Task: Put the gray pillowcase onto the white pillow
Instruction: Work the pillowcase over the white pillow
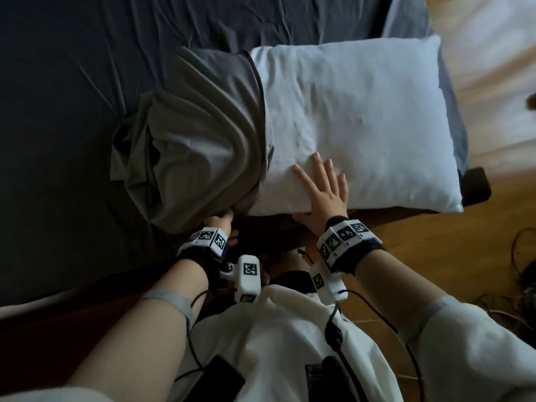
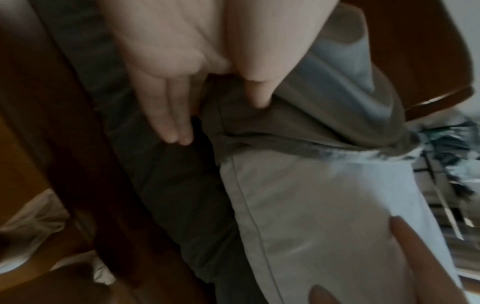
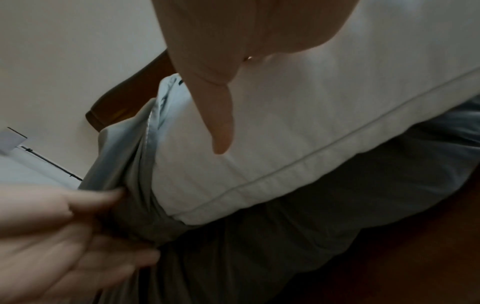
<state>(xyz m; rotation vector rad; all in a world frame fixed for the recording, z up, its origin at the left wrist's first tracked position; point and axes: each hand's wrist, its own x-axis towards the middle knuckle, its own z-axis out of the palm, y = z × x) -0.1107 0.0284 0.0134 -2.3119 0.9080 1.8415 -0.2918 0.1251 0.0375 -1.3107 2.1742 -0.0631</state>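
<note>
No words, brands or numbers could be read. The only signs were black-and-white square code tags on the left wristband (image 1: pixel 206 238) and the right wristband (image 1: pixel 345 236).

We saw a bedroom in a home. A bed (image 1: pixel 72 111) with a dark fitted sheet (image 1: pixel 58 68) filled most of the head view, with a white pillow (image 1: pixel 362 117) on it. A dark wooden bed frame (image 2: pixel 64 144), a wooden floor (image 1: pixel 493 271) and a plain pale wall (image 3: pixel 64 61) surrounded it.
</note>
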